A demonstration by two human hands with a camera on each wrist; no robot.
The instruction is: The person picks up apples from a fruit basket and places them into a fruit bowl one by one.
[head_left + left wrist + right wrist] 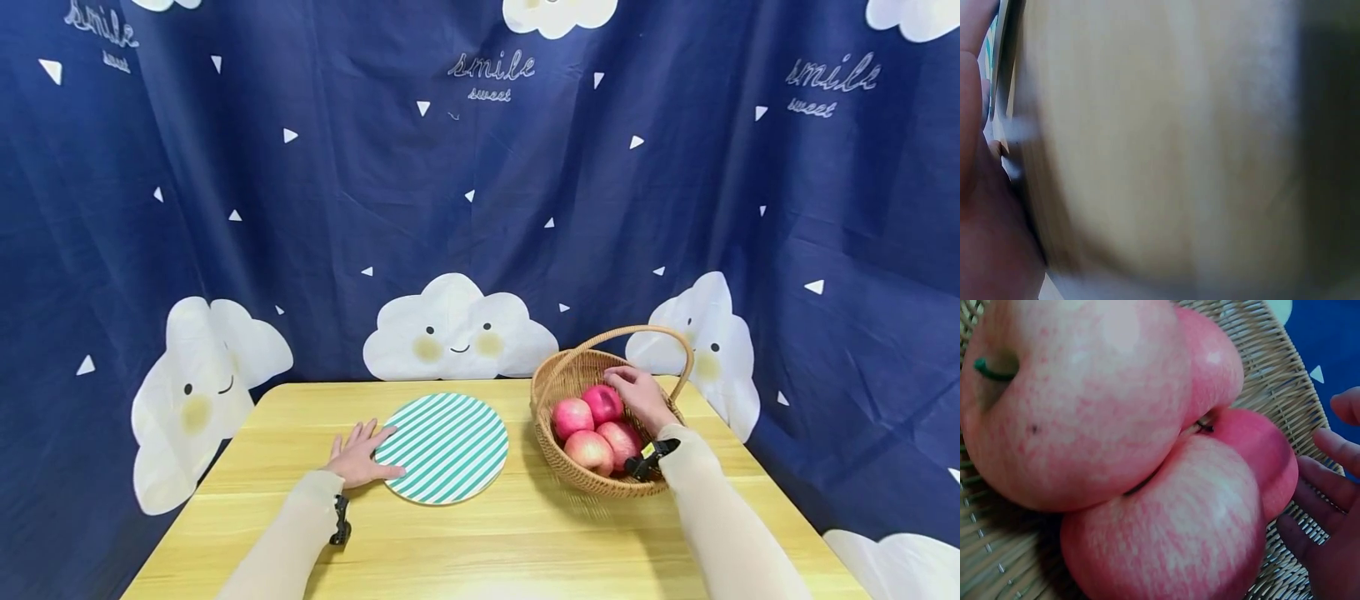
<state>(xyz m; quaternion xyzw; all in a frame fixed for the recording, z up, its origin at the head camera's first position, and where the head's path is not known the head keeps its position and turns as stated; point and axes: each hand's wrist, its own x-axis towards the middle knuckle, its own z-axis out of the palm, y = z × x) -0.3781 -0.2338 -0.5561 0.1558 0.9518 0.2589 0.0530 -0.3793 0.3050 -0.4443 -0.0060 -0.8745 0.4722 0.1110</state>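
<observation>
My left hand (358, 462) lies on the left edge of a flat round mat (450, 450) with green and white diagonal stripes, its fingers spread. In the left wrist view, blurred wood fills most of the picture and part of that hand (985, 187) shows at the left. My right hand (641, 396) reaches into a wicker basket (558, 462) with an arched handle. It hovers beside a deep red apple (602, 403), with relaxed fingers and nothing in them. Several paler pink apples (1085, 406) sit against it in the basket.
Both things stand on a light wooden table (480, 542), the basket at its right side, the mat near the middle. The basket handle (637, 330) arches above the right hand. A dark blue curtain (337, 208) with white clouds hangs behind the table.
</observation>
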